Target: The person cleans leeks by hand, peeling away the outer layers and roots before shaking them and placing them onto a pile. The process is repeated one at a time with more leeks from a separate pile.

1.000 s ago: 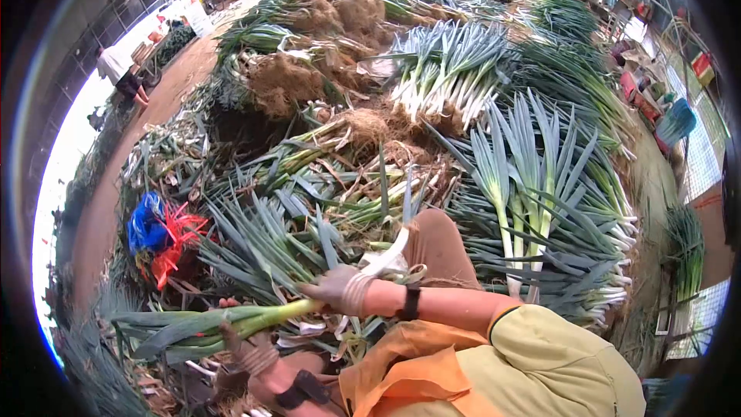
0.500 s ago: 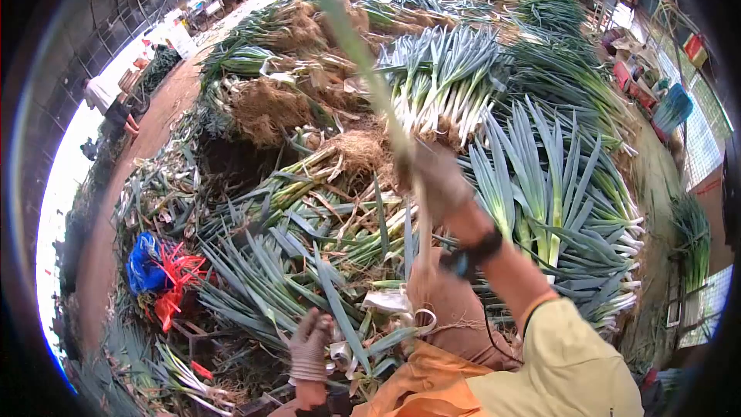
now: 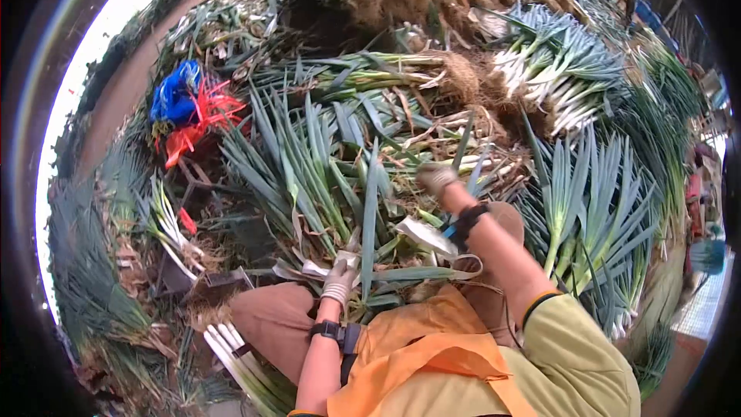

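Observation:
My gloved left hand point(image 3: 338, 282) lies low in the middle, its fingers curled on the pale leaf bases of a heap of untrimmed leeks point(image 3: 324, 170) in front of my knees. Further out, my gloved right hand point(image 3: 436, 179), with a black wrist strap, reaches down among the leaves and dry stalks of the same heap. Its fingers are buried in the leaves, so its grip is hidden. An orange apron point(image 3: 409, 355) covers my lap.
Trimmed leeks point(image 3: 594, 208) are stacked in rows on the right, with more point(image 3: 556, 77) behind. A blue and red bundle of ties point(image 3: 185, 104) lies at the left. White stalks point(image 3: 239, 355) lie by my left knee. A dirt path point(image 3: 123, 85) runs along the left.
My right hand swung a long leek up and away, and now comes down empty-looking into the heap. My left hand moved onto the leaves near my knees. My view tilted down.

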The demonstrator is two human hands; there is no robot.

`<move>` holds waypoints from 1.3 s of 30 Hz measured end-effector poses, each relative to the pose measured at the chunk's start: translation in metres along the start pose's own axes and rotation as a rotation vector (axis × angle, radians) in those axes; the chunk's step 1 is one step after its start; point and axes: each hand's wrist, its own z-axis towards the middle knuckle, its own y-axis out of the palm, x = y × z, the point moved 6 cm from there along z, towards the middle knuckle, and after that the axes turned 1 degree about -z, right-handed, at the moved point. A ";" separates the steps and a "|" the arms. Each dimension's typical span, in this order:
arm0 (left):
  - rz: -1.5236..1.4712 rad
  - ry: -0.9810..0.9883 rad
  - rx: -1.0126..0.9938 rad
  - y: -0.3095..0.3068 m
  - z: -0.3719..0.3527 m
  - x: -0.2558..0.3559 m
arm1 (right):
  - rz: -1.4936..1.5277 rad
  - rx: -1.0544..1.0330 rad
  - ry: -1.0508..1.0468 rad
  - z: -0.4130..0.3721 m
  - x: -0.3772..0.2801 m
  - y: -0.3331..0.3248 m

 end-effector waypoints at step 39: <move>-0.893 -0.051 0.039 0.008 0.071 -0.089 | -0.420 -0.591 0.138 -0.126 -0.072 0.183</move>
